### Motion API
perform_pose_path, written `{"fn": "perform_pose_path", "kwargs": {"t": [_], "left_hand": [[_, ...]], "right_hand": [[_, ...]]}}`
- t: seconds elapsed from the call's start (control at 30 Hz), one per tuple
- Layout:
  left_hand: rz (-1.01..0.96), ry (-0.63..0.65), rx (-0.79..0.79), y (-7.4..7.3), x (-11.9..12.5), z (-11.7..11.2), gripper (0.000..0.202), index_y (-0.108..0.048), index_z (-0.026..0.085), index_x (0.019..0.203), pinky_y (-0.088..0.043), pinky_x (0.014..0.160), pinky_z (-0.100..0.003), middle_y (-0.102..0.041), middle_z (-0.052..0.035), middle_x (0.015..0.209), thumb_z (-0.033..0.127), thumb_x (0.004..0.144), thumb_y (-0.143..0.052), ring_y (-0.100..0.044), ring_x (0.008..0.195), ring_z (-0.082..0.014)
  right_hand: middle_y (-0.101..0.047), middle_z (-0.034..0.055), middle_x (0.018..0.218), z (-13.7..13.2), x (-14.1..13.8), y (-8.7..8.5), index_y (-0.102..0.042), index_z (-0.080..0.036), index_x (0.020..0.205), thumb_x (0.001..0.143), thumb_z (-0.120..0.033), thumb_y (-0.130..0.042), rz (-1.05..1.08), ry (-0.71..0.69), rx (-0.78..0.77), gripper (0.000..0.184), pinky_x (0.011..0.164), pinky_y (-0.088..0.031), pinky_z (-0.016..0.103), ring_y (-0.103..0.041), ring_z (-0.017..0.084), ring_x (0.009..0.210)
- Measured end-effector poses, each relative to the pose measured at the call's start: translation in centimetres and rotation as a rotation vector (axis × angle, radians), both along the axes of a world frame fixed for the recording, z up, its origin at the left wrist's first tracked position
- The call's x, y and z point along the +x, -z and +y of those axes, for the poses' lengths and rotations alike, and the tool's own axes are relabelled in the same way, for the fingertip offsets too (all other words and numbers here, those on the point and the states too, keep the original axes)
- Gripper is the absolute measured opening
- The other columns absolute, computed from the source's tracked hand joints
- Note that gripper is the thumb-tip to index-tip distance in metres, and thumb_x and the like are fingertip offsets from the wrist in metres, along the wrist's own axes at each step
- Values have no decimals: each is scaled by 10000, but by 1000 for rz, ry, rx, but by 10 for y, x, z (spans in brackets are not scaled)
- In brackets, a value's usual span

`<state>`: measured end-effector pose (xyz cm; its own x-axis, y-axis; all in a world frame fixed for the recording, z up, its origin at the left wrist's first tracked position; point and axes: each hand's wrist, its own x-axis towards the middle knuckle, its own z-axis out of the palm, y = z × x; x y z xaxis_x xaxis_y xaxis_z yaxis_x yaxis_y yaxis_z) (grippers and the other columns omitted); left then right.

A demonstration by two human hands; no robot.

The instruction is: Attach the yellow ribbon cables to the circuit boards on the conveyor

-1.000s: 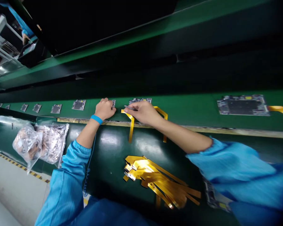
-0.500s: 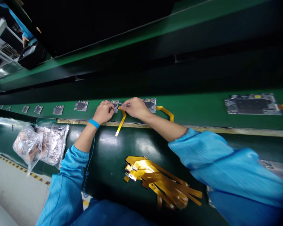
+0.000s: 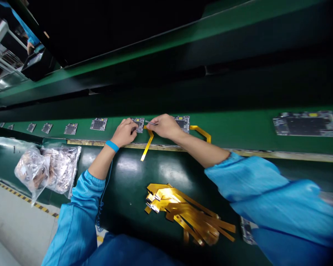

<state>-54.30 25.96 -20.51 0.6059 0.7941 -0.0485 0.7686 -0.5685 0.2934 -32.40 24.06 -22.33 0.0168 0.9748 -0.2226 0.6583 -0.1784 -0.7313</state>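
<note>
My left hand (image 3: 124, 133), with a blue band at the wrist, has its fingers curled over the left side of a circuit board (image 3: 140, 125) lying on the green belt. A yellow flex cable (image 3: 147, 146) runs from this board's right edge and hangs over the belt's front edge. In my right hand (image 3: 166, 126) is a slim grey rod-like tool (image 3: 151, 122), pinched by the fingers, its tip near the board's right edge. Behind my right hand lies another board (image 3: 184, 123) with its own yellow flex cable (image 3: 201, 131). Whether the first cable is seated cannot be seen.
More boards (image 3: 99, 124) lie along the belt (image 3: 233, 127) to the left, and one (image 3: 306, 123) to the right. A pile of yellow flex cables (image 3: 188, 210) rests on the green bench, with plastic bags (image 3: 61, 170) at left. A coiled blue cord (image 3: 99, 214) hangs from my wristband.
The boards on the belt have shifted to the right. Both my hands have moved right along with the board and its cable, keeping their hold.
</note>
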Motion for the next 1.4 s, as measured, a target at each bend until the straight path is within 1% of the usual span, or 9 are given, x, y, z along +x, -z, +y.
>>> {"fn": "perform_pose_path", "kwargs": {"t": [0.23,0.53,0.83,0.9,1.0,1.07,1.13,1.23,1.4], "left_hand": [[18,30,3,-1,2,-3,322,-773,153,1248,-546,1114,-429,-672,-120,1185,126,979,-597,-624,1229,-296],[55,179,48,4,0,-18,485,-665,175,1510,-479,1240,-517,-592,-163,1497,283,1042,-599,-544,1382,-340],[242,243,84,2,17,-27,588,-554,201,1641,-524,1098,-514,-520,-203,1580,429,1100,-554,-483,1424,-387],[256,246,87,1,20,-28,585,-554,206,1642,-518,1099,-507,-521,-200,1578,428,1101,-555,-486,1419,-384],[261,245,78,-2,26,-29,575,-568,209,1635,-507,1111,-492,-535,-196,1554,431,1105,-559,-492,1407,-378],[264,240,68,-4,29,-30,572,-578,201,1629,-500,1121,-487,-539,-199,1541,434,1106,-559,-492,1405,-379],[276,236,58,-6,32,-30,577,-576,193,1634,-497,1126,-486,-540,-204,1537,436,1112,-554,-489,1408,-380],[292,237,51,-7,36,-31,583,-572,183,1637,-500,1127,-491,-538,-210,1535,440,1114,-553,-490,1405,-381],[273,252,65,-6,42,-32,567,-588,197,1620,-509,1127,-492,-547,-201,1528,432,1104,-571,-495,1399,-378]], "right_hand": [[-752,11,709,2,6,-3,-863,-214,824,896,-333,-773,-42,-34,-53,167,657,-464,296,-659,183,690],[-731,20,693,9,12,-10,-851,-218,816,926,-315,-749,-141,-70,-82,178,637,-461,289,-667,183,698],[-780,45,761,7,21,-8,-856,-224,847,945,-319,-759,-194,-98,-67,167,656,-463,304,-708,215,753],[-812,54,839,3,24,-8,-859,-233,892,962,-346,-752,-232,-129,-33,171,690,-469,308,-731,231,821],[-847,72,1000,-5,29,-10,-859,-248,1083,1000,-451,-715,-275,-170,38,262,760,-493,320,-754,267,937],[-849,101,1086,-10,31,-12,-828,-244,1237,1065,-492,-605,-320,-165,42,375,794,-501,343,-761,296,985],[-844,129,1154,-13,31,-15,-794,-234,1321,1118,-450,-480,-369,-168,21,432,811,-501,364,-766,316,1016],[-837,139,1208,-15,29,-19,-777,-234,1333,1118,-376,-459,-403,-216,3,410,817,-502,378,-766,333,1050],[-836,135,1189,-15,30,-23,-757,-241,1350,1123,-381,-471,-446,-272,-44,391,837,-504,386,-757,345,1122]]}}
